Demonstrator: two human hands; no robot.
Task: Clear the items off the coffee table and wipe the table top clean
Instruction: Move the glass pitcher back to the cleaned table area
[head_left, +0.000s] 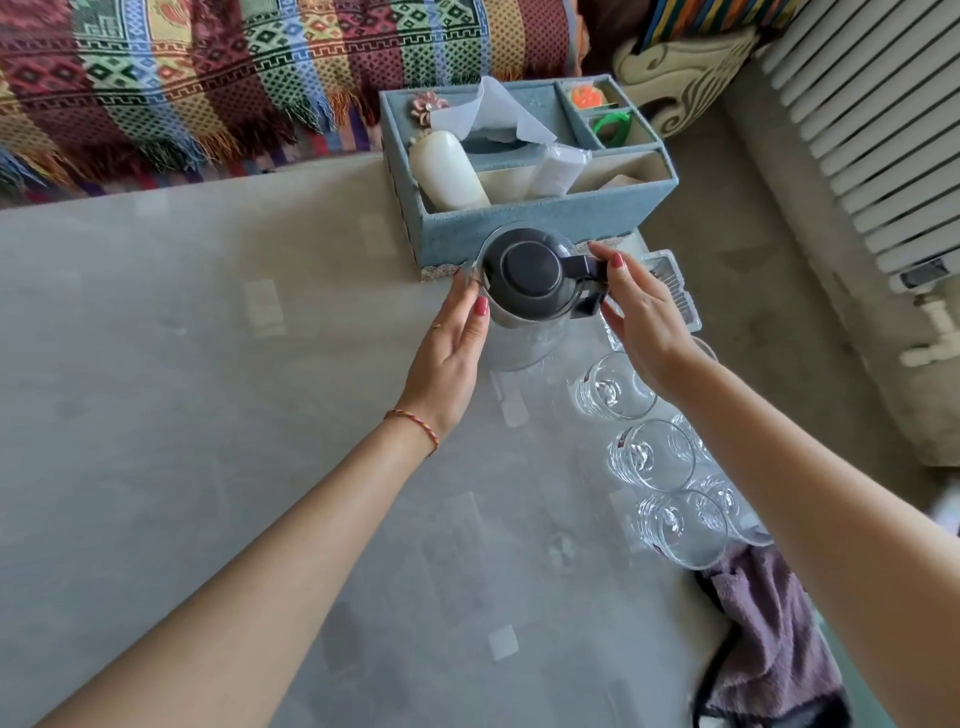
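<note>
A glass jug with a dark grey lid (524, 283) stands on the grey glass coffee table (208, 389), just in front of a blue fabric organiser box (524, 228). My right hand (644, 327) grips the jug's dark handle, thumb on top. My left hand (457, 353) lies with straight fingers against the jug's left side. Several clear drinking glasses (654, 454) stand in a row along the table's right edge. A purple cloth (769, 639) lies at the near right corner of the table.
The organiser box holds tissues (498, 117), a white bottle (447, 171) and small items. A clear plastic tray (675, 288) sits beyond my right hand. A sofa with a striped woven throw (234, 78) runs behind the table. A white radiator (872, 130) is at right.
</note>
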